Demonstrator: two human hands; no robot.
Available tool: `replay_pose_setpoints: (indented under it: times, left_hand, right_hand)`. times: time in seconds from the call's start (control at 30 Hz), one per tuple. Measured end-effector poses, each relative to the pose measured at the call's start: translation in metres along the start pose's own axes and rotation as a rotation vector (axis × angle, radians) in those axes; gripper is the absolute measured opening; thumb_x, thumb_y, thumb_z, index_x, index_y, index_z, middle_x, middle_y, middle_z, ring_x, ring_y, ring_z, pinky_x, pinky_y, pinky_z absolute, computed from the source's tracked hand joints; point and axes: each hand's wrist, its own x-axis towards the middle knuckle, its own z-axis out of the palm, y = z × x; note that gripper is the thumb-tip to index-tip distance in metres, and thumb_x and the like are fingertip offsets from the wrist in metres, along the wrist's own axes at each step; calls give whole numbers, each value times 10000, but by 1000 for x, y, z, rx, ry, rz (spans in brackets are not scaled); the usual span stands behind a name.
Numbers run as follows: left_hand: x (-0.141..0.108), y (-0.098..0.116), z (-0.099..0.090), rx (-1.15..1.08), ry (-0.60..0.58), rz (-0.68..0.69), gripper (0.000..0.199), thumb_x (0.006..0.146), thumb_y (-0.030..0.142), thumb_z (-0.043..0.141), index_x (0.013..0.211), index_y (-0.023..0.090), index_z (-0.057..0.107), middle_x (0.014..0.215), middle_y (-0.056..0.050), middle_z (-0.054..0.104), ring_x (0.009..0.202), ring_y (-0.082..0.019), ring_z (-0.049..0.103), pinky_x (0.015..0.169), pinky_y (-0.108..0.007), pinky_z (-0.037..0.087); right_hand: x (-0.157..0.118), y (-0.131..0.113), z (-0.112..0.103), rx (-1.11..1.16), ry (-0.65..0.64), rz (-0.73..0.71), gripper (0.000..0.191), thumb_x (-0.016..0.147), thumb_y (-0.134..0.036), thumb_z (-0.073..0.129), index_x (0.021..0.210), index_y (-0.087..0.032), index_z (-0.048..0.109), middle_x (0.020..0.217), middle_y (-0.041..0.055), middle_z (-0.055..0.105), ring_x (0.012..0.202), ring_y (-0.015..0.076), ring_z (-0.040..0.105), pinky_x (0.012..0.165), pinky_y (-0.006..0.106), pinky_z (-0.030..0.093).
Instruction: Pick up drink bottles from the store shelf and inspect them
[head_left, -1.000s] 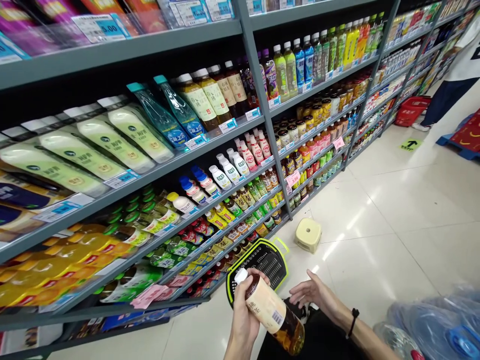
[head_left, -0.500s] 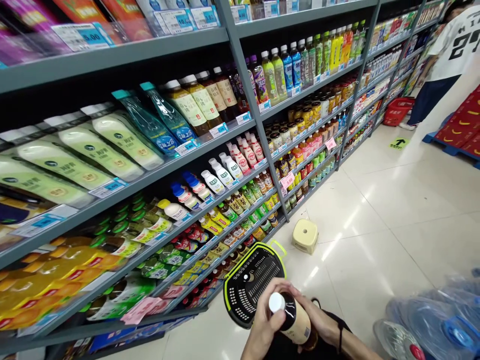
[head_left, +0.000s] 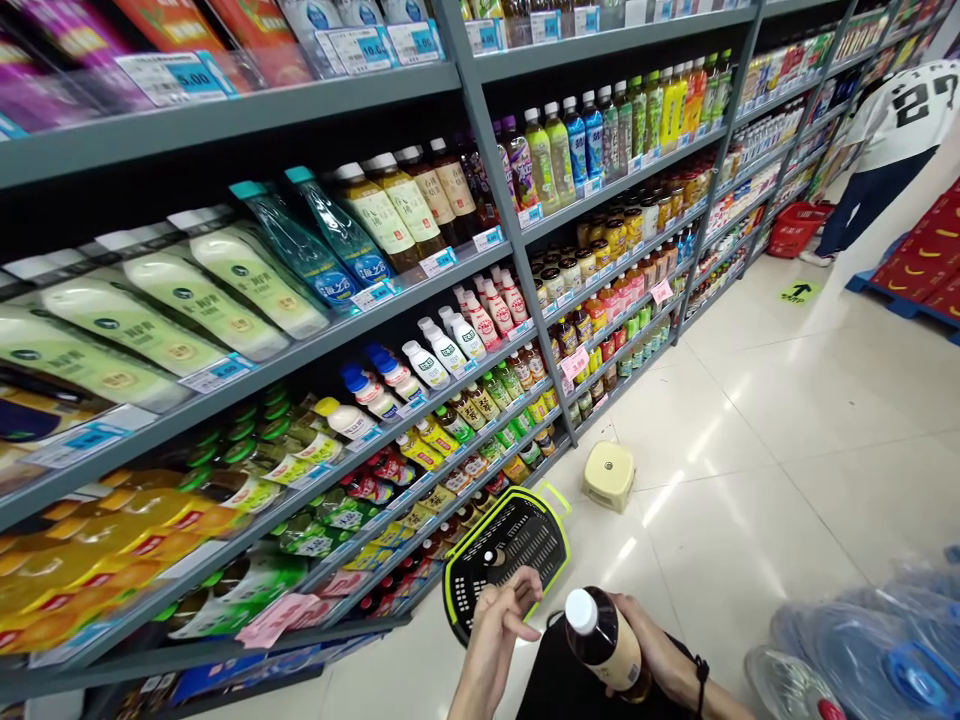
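Observation:
My right hand point(head_left: 649, 640) is wrapped round a dark drink bottle point(head_left: 609, 640) with a white cap and a beige label, low in the view and tilted towards me. Apart from the bottle, my left hand point(head_left: 501, 612) holds nothing; its fingers are bent and spread. Behind that hand, on the floor, stands a black shopping basket point(head_left: 551, 560) with a lime-green rim. A dark bottle with a white cap point(head_left: 491, 558) lies inside it. Similar bottles with beige labels point(head_left: 442, 190) stand on the shelf above.
Grey shelves point(head_left: 480, 120) packed with drinks run along the left. A cream stool point(head_left: 609, 475) stands beyond the basket. Large clear water bottles point(head_left: 862, 640) are at lower right. Farther off, a person point(head_left: 892, 140) bends by a red basket point(head_left: 796, 228), near stacked red boxes point(head_left: 919, 260).
My left hand has let go of the bottle and moved left, its fingers opening. The bottle has shifted slightly right in my right hand. The distant person has bent towards the shelves.

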Motion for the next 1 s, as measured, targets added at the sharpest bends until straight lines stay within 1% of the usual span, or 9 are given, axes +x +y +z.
replay_pose_setpoints:
  times: [0.1,0.23,0.33,0.43,0.57,0.67,0.77,0.87,1.0]
  left_hand:
    - [-2,3,9,94,19,42,398,774,309,725,402,176,677,859,-145,711,800,-207,603,798,-309,507]
    - [-13,21,16,370,-90,65,468,896,606,648,942,191,861,1017,-162,749,815,-272,651,767,-358,529]
    - [-24,31,19,713,-169,136,454,921,586,634,1186,253,793,1124,-137,749,1010,-314,682,910,-367,527]
    - [-29,33,22,1161,-211,196,308,976,449,577,1164,266,738,1144,-94,727,1028,-272,690,904,-325,503]
    - [-22,31,19,1567,-218,69,213,1015,361,512,980,224,671,932,-59,750,852,-252,715,735,-311,447]
    - [-13,28,11,1643,-294,-21,165,1007,325,519,970,228,646,930,-47,772,851,-250,728,716,-312,417]
    - [-2,20,1,1649,-347,-61,138,985,299,519,997,225,635,985,-59,783,861,-249,733,718,-318,411]
    - [16,6,-15,1655,-355,-88,148,972,318,519,994,220,627,976,-69,784,872,-263,737,724,-326,414]
    - [61,-18,-53,1681,-318,-119,122,942,322,557,963,221,622,918,-58,780,906,-282,749,734,-322,422]
  right_hand:
    - [4,1,-7,-51,71,-74,563,783,-716,667,978,-188,644,927,64,658,829,271,683,627,373,573]
    - [9,-1,-16,-164,126,-165,421,815,-601,694,866,-184,659,871,48,624,941,261,616,866,397,526]
    - [13,-6,-14,-297,213,-84,447,820,-622,640,854,-177,665,894,59,615,986,280,593,960,416,462]
    - [17,-9,-10,-403,241,-34,506,827,-660,567,901,-172,681,946,73,641,1044,296,591,1007,406,424]
    - [33,5,-16,-430,164,-106,564,885,-708,450,773,-188,640,849,72,672,965,291,613,955,397,443]
    - [59,27,-27,-403,164,-90,656,860,-785,440,660,-188,623,760,77,663,893,296,648,921,407,482]
    - [88,47,-41,-350,154,-68,754,844,-856,395,684,-177,680,773,95,694,888,302,687,891,411,529]
    - [109,56,-61,-422,264,-27,835,808,-922,359,708,-180,730,836,130,738,930,324,715,882,431,559]
    - [116,58,-107,-527,335,37,898,795,-933,301,373,-204,613,609,199,677,922,389,737,1054,478,502]
